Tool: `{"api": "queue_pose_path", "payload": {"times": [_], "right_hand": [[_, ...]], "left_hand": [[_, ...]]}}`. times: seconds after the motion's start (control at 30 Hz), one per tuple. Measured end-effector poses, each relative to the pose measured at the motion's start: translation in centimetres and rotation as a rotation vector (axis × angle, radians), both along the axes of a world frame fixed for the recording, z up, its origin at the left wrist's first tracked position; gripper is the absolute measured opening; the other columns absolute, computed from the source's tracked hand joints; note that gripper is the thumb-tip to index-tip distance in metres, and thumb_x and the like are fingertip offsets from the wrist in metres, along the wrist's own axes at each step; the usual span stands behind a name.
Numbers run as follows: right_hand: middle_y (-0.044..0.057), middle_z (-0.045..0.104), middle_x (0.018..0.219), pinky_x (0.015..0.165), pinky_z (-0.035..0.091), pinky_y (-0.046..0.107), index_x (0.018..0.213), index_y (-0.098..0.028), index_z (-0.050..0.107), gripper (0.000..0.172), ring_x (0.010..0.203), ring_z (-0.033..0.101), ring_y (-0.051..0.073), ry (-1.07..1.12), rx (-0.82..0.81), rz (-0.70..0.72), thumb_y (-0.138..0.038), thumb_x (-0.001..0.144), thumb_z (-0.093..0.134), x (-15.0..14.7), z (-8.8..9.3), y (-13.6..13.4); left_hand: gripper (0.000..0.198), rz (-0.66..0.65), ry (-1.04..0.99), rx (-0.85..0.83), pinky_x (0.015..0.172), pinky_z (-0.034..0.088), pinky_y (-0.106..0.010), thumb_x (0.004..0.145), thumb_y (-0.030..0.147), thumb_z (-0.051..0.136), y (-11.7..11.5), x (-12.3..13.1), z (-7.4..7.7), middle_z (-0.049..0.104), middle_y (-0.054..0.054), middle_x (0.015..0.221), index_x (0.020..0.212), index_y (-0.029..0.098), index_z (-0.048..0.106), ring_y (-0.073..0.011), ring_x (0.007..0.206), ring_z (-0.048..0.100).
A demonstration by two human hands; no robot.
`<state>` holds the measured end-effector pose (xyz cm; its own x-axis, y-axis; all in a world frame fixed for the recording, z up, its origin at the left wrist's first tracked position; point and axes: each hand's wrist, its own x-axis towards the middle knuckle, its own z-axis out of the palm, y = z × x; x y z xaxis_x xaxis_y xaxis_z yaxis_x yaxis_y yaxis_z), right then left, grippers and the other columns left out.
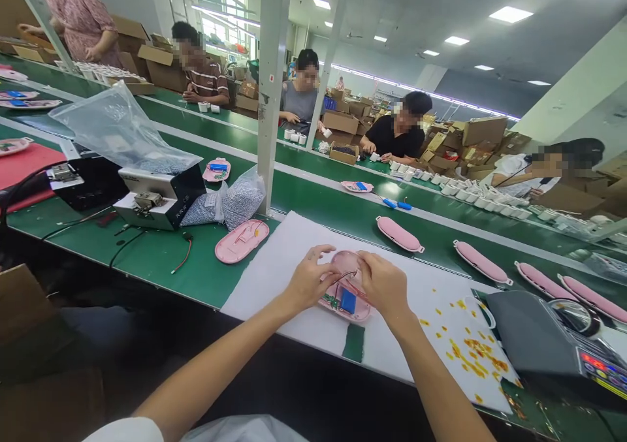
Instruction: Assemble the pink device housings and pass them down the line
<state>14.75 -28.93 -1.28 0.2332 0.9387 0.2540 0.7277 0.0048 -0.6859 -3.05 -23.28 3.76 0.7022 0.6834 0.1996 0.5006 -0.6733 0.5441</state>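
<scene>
1. Centre of the action: an open pink case (360,312) sits on a white sheet (274,279) over the green counter (196,292), between the two hands.
2. Look inside: a blue battery pack (348,301) at the middle, a small green circuit board (334,299) just beside it.
3. Here's the left hand (311,279): its grip is narrow, thumb and forefinger pinching thin wires (349,274) above the board.
4. Over to the right hand (385,284): narrow grip too, closed on those wires; whether it also bears on the pink shell half (345,259) behind them, I cannot tell.
5. Out left, a second pink shell half (242,241) lies inner side up, near a bag of small silvery pieces (243,197) and a black box with a metal fixture (183,197). A red-and-black lead (183,256) trails on the counter.
6. On the right, amber specks (473,357) dot the sheet, next to a dark grey device (533,337) with a lit red display.
7. Beyond the sheet, four closed pink cases, the nearest one (399,234) ahead of the right hand, lie in a slanting line.
8. And across the way, a person in black (399,132) leans over white parts (465,192) lined up in rows.
</scene>
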Motion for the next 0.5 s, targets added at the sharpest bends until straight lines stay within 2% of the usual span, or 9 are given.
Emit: {"api": "queue_pose_path", "payload": {"times": [0.07, 0.13, 0.27, 0.37, 0.43, 0.5], "right_hand": [[0.001, 0.072, 0.082, 0.057, 0.036, 0.025, 0.095, -0.021, 0.071, 0.029, 0.067, 0.062, 0.014, 0.041, -0.001, -0.002, -0.024, 0.095, 0.041, 0.0, 0.1, 0.4], [0.000, 0.073, 0.087, 0.061, 0.039, 0.024, 0.095, -0.022, 0.070, 0.027, 0.072, 0.064, 0.014, 0.133, 0.004, 0.054, -0.025, 0.094, 0.043, -0.1, 0.4, 0.7], [0.000, 0.074, 0.092, 0.067, 0.042, 0.024, 0.094, -0.023, 0.070, 0.027, 0.077, 0.065, 0.014, 0.258, -0.056, 0.158, -0.027, 0.093, 0.043, -0.3, 0.9, 1.2], [-0.001, 0.073, 0.089, 0.067, 0.041, 0.025, 0.092, -0.024, 0.070, 0.027, 0.076, 0.064, 0.015, 0.314, -0.159, 0.181, -0.028, 0.092, 0.043, -0.7, 1.1, 1.6], [-0.002, 0.073, 0.085, 0.067, 0.040, 0.025, 0.090, -0.025, 0.070, 0.025, 0.075, 0.063, 0.015, 0.337, -0.229, 0.172, -0.029, 0.091, 0.045, -1.1, 1.1, 1.8], [-0.003, 0.073, 0.087, 0.067, 0.038, 0.025, 0.089, -0.025, 0.069, 0.020, 0.077, 0.063, 0.015, 0.330, -0.280, 0.173, -0.031, 0.088, 0.050, -1.4, 1.1, 2.0]], "left_hand": [[0.008, -0.016, 0.013, 0.028, 0.093, 0.051, -0.043, 0.090, 0.018, 0.063, 0.2, 0.0, 0.5, 0.054, -0.010, 0.124, 0.090, 0.020, 0.070, -0.0243, 0.117, 0.051], [0.010, -0.005, 0.010, 0.029, 0.093, 0.051, -0.043, 0.090, 0.016, 0.061, 0.4, -0.2, 0.6, 0.055, -0.010, 0.122, 0.090, 0.020, 0.071, -0.0242, 0.115, 0.051], [0.011, 0.186, -0.136, -0.253, 0.090, 0.052, -0.039, 0.088, 0.018, 0.062, 0.7, -0.7, -0.7, 0.060, -0.008, 0.114, 0.083, 0.020, 0.071, -0.0215, 0.105, 0.058], [0.009, 0.308, -0.204, -0.442, 0.073, 0.056, -0.030, 0.085, 0.023, 0.064, 0.4, -1.1, -1.6, 0.065, -0.006, 0.098, 0.092, 0.018, 0.067, -0.0162, 0.081, 0.065], [0.025, 0.372, -0.216, -0.521, 0.059, 0.055, -0.025, 0.082, 0.028, 0.066, 0.1, -1.3, -1.9, 0.065, -0.006, 0.098, 0.103, 0.017, 0.059, -0.0133, 0.067, 0.064], [0.033, 0.425, -0.223, -0.594, 0.053, 0.053, -0.023, 0.079, 0.033, 0.068, -0.1, -1.4, -2.0, 0.064, -0.006, 0.100, 0.104, 0.016, 0.053, -0.0124, 0.061, 0.064]]}}
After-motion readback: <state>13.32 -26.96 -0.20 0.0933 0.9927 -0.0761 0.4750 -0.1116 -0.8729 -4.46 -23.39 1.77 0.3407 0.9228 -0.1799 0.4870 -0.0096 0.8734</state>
